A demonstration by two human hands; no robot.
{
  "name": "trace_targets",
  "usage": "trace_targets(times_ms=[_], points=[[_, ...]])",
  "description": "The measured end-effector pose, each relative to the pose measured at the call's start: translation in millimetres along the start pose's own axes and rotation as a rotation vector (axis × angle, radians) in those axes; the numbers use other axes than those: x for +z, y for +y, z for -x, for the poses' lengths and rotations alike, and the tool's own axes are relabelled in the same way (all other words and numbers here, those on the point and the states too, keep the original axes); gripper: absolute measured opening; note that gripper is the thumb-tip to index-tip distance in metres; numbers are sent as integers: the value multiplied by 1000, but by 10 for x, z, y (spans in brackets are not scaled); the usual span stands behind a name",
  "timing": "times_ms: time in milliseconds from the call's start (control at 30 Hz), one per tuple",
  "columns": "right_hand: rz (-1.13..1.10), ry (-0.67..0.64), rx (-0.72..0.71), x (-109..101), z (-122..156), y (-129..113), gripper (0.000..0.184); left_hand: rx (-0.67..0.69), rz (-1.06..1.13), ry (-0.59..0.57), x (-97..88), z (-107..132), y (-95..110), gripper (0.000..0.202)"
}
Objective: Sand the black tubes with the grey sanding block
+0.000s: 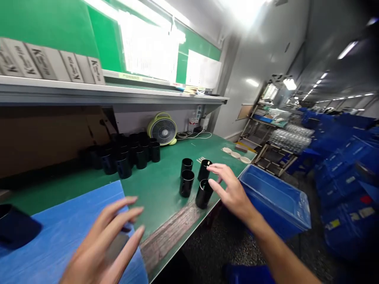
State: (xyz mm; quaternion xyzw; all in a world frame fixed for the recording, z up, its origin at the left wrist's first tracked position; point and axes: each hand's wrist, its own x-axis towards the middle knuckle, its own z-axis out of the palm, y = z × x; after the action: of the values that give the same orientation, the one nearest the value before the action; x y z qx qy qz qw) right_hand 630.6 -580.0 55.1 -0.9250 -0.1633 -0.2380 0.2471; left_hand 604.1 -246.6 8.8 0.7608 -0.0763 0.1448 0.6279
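Observation:
Two pairs of black mugs stand close together on the green tabletop: a front right mug (204, 195), a front left mug (186, 184), a back left mug (186, 165) and a back right mug (203, 171). My right hand (232, 193) hovers just right of them, thumb and fingers apart, fingertips close to the right-hand rims. My left hand (106, 240) is spread above the blue mat (74, 209); a greyish shape shows between its thumb and fingers, and I cannot make out what it is. Farther left, a dark mug (17, 227) lies tilted on the mat.
Many black mugs (124, 165) cluster at the back left beside a green fan (162, 130). White oval pieces (235, 155) lie at the far right end. A blue bin (275, 197) stands beyond the table edge. A shelf (133, 87) with boxes (53, 63) runs above.

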Motion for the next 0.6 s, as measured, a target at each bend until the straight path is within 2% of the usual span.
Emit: trace_targets(times_ms=[67, 133, 167, 233, 300, 400, 467, 533, 600], points=[[18, -180, 52, -225, -178, 384, 51, -37, 83, -235, 472, -587, 171, 33], [73, -360, 58, -302, -325, 603, 69, -22, 144, -392, 933, -1154, 273, 33], [84, -408, 51, -290, -386, 665, 75, 18, 91, -474, 1138, -1391, 292, 36], [91, -442, 32, -203, -479, 742, 81, 123, -99, -537, 1464, -1712, 281, 36], [96, -451, 17, -80, -534, 803, 78, 172, -234, -559, 1669, -1810, 247, 30], [87, -433, 12, 96, -569, 916, 63, 157, -361, -536, 1796, -1670, 227, 34], [63, -436, 10, 210, -611, 1017, 51, 136, -459, -503, 1773, -1564, 227, 33], [30, -455, -2, 314, -680, 1116, 37, 114, -539, -464, 1607, -1524, 225, 27], [0, -478, -22, 376, -749, 1177, 23, 115, -597, -435, 1244, -1524, 239, 23]])
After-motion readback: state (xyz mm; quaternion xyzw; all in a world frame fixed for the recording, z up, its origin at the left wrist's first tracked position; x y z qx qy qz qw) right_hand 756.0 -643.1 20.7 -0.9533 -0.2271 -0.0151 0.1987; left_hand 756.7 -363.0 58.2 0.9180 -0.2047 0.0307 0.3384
